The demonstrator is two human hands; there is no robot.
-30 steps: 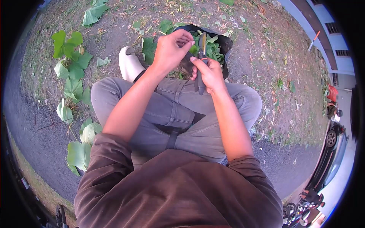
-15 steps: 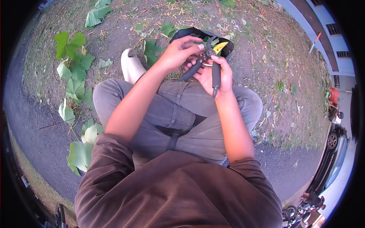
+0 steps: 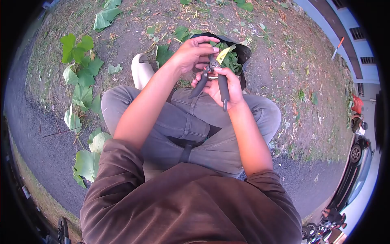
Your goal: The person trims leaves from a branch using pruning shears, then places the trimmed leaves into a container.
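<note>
Pruning shears (image 3: 224,87) with dark grey handles and a yellowish blade are in my right hand (image 3: 233,86), handles spread toward me. My right thumb lies by the pivot, and its fingers reach under to the other handle. My left hand (image 3: 187,56) comes in from the left, fingers bent, its thumb and fingertips at the dark upper blade. Just behind the shears, a black bag (image 3: 245,53) stands with its mouth toward me and green leaf pieces (image 3: 232,61) inside. My hands partly cover the bag.
I sit cross-legged on the ground in grey trousers (image 3: 162,112). A cream shoe (image 3: 141,72) sits left of the bag. Large green leaves (image 3: 83,95) on a stem lie along my left side. Dry litter and a dark path cover the ground. At far right is a parked car (image 3: 357,162).
The shears and my right hand have shifted left and slightly toward me, bringing the blades to my left fingertips. More of the leaves in the bag show now.
</note>
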